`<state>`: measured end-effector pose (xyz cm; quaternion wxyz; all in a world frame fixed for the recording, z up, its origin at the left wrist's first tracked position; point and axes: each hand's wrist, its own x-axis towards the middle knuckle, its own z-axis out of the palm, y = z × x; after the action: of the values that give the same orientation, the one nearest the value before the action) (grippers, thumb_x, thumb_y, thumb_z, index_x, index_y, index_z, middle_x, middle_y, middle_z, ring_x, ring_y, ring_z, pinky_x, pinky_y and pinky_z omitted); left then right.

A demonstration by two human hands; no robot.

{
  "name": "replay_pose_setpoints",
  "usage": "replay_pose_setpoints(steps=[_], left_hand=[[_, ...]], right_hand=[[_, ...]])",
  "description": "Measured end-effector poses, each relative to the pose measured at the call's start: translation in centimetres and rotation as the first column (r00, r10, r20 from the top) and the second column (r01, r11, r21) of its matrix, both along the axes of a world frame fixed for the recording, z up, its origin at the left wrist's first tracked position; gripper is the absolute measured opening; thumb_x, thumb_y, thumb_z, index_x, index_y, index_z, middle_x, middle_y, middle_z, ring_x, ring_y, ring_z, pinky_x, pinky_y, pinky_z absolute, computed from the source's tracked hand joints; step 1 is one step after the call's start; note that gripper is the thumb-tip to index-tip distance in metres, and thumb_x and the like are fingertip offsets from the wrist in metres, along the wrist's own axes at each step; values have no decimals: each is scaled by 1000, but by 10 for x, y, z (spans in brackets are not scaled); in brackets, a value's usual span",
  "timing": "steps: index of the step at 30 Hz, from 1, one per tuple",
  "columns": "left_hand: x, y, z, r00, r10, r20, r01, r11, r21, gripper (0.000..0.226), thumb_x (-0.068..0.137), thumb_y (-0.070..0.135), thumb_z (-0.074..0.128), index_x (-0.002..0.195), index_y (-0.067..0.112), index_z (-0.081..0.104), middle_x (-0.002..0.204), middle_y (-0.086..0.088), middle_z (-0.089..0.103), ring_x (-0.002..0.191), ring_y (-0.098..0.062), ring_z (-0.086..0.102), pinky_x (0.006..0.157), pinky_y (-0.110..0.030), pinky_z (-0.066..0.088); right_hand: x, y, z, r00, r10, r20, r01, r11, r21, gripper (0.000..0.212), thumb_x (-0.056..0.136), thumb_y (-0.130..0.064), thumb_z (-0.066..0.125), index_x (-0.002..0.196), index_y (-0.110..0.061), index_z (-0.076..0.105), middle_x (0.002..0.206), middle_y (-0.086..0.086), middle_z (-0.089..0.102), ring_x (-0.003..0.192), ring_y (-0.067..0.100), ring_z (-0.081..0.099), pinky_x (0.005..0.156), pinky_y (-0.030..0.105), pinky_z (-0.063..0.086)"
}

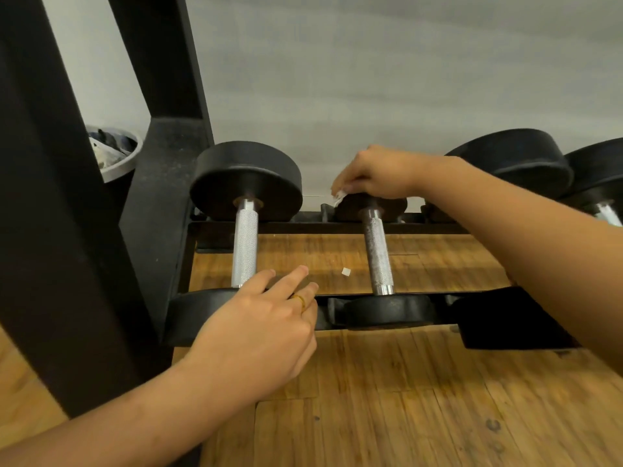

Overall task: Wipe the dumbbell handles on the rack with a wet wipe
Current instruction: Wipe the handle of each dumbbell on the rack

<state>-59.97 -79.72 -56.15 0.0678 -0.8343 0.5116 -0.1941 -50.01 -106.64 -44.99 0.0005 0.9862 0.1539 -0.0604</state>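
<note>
Two black dumbbells lie across the low black rack (337, 227). The left dumbbell has a knurled silver handle (245, 251); the middle dumbbell's handle (379, 257) is duller. My right hand (377, 175) reaches over the far head of the middle dumbbell (371, 205) and pinches a small white wet wipe (338, 197) against it. My left hand (266, 325) rests with straight fingers on the near head of the left dumbbell (195, 315), fingertips close to its handle. A ring shows on one finger.
A thick black upright post (50, 197) stands at the left, with a grey bin (118, 156) behind it. More dumbbell heads (519, 156) sit at the right. A small white scrap (346, 272) lies on the wooden floor (404, 399) under the rack.
</note>
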Motion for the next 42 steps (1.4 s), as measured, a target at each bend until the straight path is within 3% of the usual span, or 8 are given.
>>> replay_pose_setpoints(steps=[4,7,13,16,23,33,38,42], left_hand=[[0,1,-1,1000,-3,-18,3,1000,-10,43,97,37,48,113,11,78,126,-10,72,131,-30,60,99,-51,54],[1,0,-3,1000,-4,-31,4,1000,-9,53,97,37,36,111,10,78,125,-11,73,131,-31,60,98,-53,55],[2,0,-3,998,-9,-59,8,1000,-20,53,96,37,35,111,10,79,125,-10,73,130,-31,61,96,-52,56],[2,-1,0,997,-4,-76,3,1000,-22,54,96,38,34,108,13,80,124,-8,74,129,-29,62,97,-50,56],[1,1,3,996,12,-83,-12,1000,0,52,97,40,36,112,16,79,126,-6,73,131,-27,60,101,-50,53],[-3,-2,7,997,31,-64,-30,999,21,47,97,39,40,111,17,80,124,-5,74,130,-26,61,101,-48,52],[-3,-4,8,998,35,-48,-34,999,30,47,97,39,41,112,17,80,125,-5,73,130,-27,62,101,-50,53],[-2,-2,7,999,29,-32,-28,999,28,49,98,39,40,112,15,80,123,-7,74,129,-29,62,100,-51,53]], right_hand=[[-41,-31,-19,963,-229,141,161,912,377,32,102,-16,54,133,-21,65,134,-5,64,126,10,57,110,27,41],[-59,-37,-54,829,-502,248,227,706,671,34,104,-18,52,136,-20,62,120,-4,70,111,9,64,92,19,52],[-54,-42,-96,713,-682,-162,306,96,947,25,106,-28,49,118,-24,70,106,16,71,99,25,68,97,52,54],[-53,-38,-96,685,-677,-269,308,-66,949,24,106,-25,49,114,-19,71,109,12,73,106,22,69,99,46,55],[-69,-36,-116,568,-695,-442,444,-193,875,26,102,-11,54,126,-6,63,118,13,66,103,24,69,88,41,61],[-62,-25,-115,648,-493,-581,479,-330,814,23,97,-11,62,120,-9,68,107,8,75,98,21,73,91,41,59],[-69,-31,-122,686,-598,-413,487,-45,872,13,97,-11,63,104,-9,73,100,8,74,93,19,73,86,40,61],[-69,-30,-119,707,-633,-316,453,62,889,16,96,-9,64,109,-6,73,100,6,73,93,17,72,87,39,61]])
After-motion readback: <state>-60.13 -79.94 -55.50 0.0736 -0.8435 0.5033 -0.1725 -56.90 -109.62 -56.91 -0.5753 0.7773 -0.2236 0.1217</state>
